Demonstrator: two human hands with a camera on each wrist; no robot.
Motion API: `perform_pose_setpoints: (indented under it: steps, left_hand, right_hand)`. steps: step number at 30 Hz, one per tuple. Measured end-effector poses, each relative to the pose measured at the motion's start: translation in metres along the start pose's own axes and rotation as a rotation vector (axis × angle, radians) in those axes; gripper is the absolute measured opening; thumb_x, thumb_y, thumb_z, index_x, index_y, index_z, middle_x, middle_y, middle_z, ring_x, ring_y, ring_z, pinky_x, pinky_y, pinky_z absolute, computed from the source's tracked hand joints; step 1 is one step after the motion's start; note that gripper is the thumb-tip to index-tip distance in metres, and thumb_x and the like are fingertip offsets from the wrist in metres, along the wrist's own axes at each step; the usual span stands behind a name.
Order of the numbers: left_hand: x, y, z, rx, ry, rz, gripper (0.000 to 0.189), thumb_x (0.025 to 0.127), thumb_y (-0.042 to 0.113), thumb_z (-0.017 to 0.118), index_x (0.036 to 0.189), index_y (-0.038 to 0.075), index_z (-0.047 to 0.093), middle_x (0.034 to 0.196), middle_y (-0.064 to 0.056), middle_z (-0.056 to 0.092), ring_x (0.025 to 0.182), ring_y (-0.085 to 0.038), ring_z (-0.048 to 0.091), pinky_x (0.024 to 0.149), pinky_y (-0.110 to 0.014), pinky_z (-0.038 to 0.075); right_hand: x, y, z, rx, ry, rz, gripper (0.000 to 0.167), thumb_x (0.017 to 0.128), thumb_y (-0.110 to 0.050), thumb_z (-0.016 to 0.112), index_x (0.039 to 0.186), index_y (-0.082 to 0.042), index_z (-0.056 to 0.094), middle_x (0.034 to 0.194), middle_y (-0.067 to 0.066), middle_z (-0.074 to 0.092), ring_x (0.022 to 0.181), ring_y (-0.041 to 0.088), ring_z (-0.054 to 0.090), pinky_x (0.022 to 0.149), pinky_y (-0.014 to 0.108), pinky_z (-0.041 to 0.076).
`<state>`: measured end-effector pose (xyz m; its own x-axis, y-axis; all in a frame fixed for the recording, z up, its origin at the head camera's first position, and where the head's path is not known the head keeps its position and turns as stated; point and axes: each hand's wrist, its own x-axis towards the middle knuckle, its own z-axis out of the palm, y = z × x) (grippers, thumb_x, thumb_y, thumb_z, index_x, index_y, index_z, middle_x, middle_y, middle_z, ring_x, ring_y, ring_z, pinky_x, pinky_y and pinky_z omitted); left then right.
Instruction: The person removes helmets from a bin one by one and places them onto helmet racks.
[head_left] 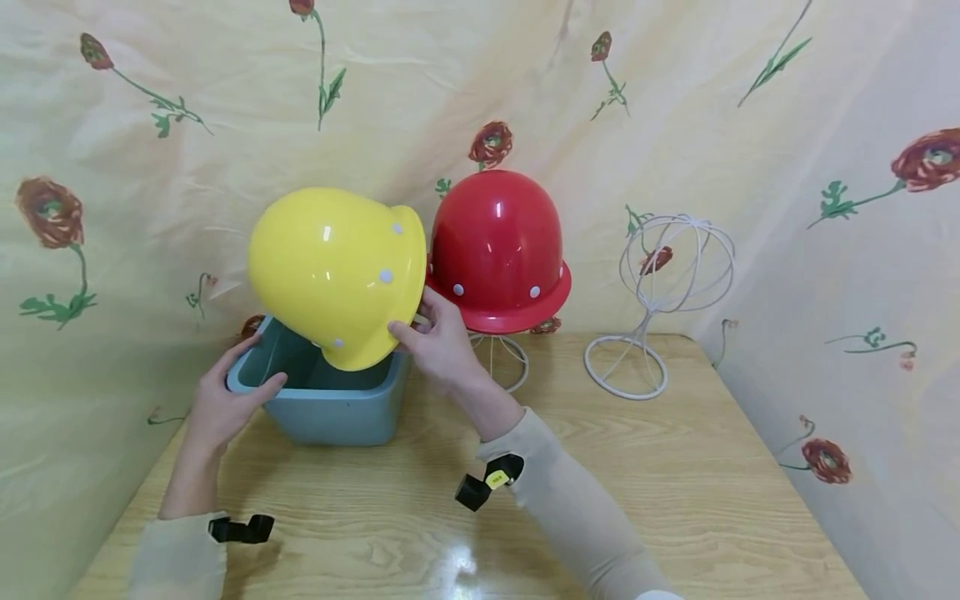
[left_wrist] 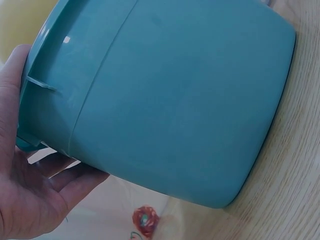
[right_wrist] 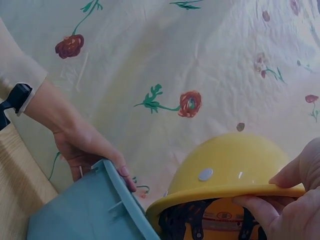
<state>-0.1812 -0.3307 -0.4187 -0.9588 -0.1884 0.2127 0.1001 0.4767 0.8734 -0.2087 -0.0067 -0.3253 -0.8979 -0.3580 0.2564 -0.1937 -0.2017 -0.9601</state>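
A yellow hard hat (head_left: 322,258) is held tilted on its side above the blue-green plastic bin (head_left: 330,417), its brim facing right. My right hand (head_left: 442,342) pinches that brim between thumb and fingers. In the right wrist view the hat's dark inner straps (right_wrist: 185,217) show below the brim. My left hand (head_left: 225,404) grips the bin's left rim, thumb over the near edge. Seen from the left wrist, its fingers (left_wrist: 75,180) curl under the rim beside the bin wall (left_wrist: 175,100).
Just right of the yellow hat, a red hard hat (head_left: 498,250) sits on a white wire stand (head_left: 517,367). Farther right stands a bare white wire stand (head_left: 637,342). All rest on a wooden table (head_left: 675,483) against a flowered cloth wall (head_left: 225,83).
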Motion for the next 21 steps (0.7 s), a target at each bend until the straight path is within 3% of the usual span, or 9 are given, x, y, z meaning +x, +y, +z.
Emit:
perform_pose_setpoints:
  steps: [15, 21]
  left_hand:
    - [0.001, -0.002, 0.001, 0.013, 0.005, 0.009, 0.083, 0.097, 0.032, 0.079, 0.167, 0.021, 0.037, 0.175, -0.022, 0.026, 0.154, -0.057, 0.026, 0.115, -0.087, 0.022]
    - [0.000, 0.000, 0.000, 0.030, -0.001, -0.003, 0.084, 0.097, 0.034, 0.079, 0.167, 0.021, 0.035, 0.174, -0.024, 0.027, 0.151, -0.058, 0.030, 0.112, -0.086, 0.027]
  right_hand:
    - [-0.001, -0.017, -0.010, 0.091, 0.033, -0.124, 0.055, 0.101, 0.003, 0.065, 0.153, -0.004, 0.048, 0.145, 0.022, 0.061, 0.132, 0.040, 0.067, 0.101, 0.045, 0.059]
    - [0.000, -0.025, -0.017, 0.127, 0.024, -0.135, 0.055, 0.102, 0.002, 0.063, 0.154, -0.006, 0.048, 0.145, 0.021, 0.062, 0.126, 0.029, 0.071, 0.102, 0.043, 0.059]
